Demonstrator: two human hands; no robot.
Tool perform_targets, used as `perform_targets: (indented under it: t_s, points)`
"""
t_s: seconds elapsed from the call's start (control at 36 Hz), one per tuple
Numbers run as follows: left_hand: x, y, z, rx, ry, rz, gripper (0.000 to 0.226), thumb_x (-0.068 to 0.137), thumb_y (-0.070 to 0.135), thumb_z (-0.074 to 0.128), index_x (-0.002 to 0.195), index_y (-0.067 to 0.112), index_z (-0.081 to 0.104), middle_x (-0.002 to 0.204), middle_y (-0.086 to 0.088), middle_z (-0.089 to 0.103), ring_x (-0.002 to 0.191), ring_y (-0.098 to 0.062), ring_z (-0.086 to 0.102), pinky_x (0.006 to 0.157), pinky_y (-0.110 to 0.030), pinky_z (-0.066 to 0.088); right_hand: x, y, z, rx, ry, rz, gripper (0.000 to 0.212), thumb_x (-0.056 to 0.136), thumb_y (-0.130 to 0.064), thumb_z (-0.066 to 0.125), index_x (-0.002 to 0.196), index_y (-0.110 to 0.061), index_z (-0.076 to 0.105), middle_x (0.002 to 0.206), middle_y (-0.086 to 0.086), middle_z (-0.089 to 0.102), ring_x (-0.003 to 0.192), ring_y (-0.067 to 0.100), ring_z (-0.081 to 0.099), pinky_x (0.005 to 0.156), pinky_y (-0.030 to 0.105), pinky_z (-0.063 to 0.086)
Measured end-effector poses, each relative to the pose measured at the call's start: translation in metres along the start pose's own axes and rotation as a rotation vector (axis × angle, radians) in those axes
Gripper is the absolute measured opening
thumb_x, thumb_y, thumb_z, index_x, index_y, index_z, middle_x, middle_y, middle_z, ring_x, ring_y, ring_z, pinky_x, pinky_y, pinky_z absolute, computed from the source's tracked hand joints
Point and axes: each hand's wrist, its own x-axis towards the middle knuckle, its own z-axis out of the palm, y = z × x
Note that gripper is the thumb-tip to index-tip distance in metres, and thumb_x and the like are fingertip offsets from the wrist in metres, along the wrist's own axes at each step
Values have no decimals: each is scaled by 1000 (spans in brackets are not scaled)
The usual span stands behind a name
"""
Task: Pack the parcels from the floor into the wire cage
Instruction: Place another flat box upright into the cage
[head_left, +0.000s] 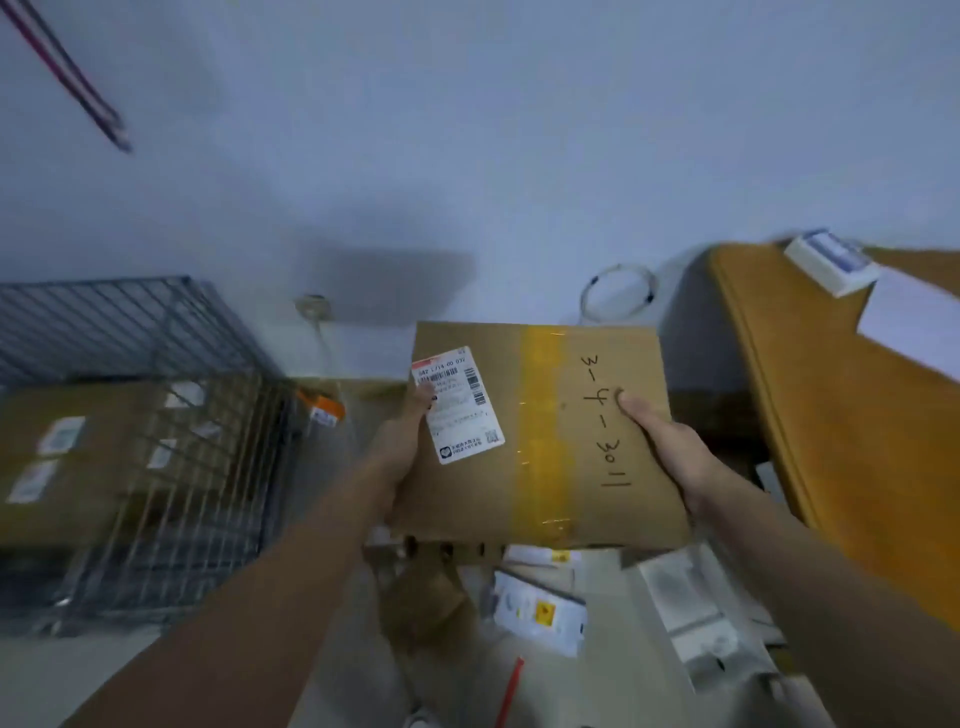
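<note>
Wire cage (156, 415) sits at frame left w/ boxes inside. Left hand (402, 441) grips the cardboard parcel (545, 436) at its left edge, thumb on the white label (457, 405), other fingers hidden under. Parcel at frame centre, held off the floor, flat face up, long axis approx top-to-bottom in frame. Right hand (670, 452) grips the right edge, thumb pressed on top.

Wire cage (156, 415) left of held box (540, 436); parcels (540, 613) seemingly beneath.

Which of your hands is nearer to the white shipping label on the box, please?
Left. The left hand grips the box edge beside the shipping label; the right hand holds the opposite edge.
</note>
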Motion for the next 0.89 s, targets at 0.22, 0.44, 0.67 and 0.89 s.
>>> perform_targets:
  t_s: [0.22, 0.44, 0.67, 0.89]
  points:
    - [-158, 166, -134, -8, 183, 283, 60, 91, 72, 53, 101, 17, 72, 111, -12, 75, 99, -29, 70, 96, -43, 54, -139, -184, 80, 49, -206, -256, 46, 92, -53, 63, 116, -14, 71, 103, 11, 78, 89, 28, 75, 80, 40, 57]
    - [-289, 205, -273, -134, 299, 369, 56, 97, 69, 47, 115, 24, 74, 101, -8, 79, 90, -28, 75, 79, -39, 58, -227, -296, 183, -189, -467, -479, 50, 92, -58, 61, 124, -20, 68, 112, 7, 77, 102, 26, 74, 84, 38, 56]
    - [-387, 149, -381, -332, 573, 433, 48, 99, 61, 53, 113, 19, 70, 90, -5, 80, 74, -23, 77, 67, -36, 62, -293, -339, 324, -357, -707, -540, 57, 88, -60, 65, 127, -19, 67, 113, 12, 75, 103, 33, 72, 84, 42, 56]
    - [-445, 76, -492, -453, 762, 395, 54, 96, 64, 55, 115, 15, 69, 91, -8, 80, 76, -26, 76, 69, -38, 61, -351, -320, 472, -499, -868, -545, 56, 87, -62, 66, 125, -21, 67, 111, 8, 77, 105, 31, 72, 90, 43, 57]
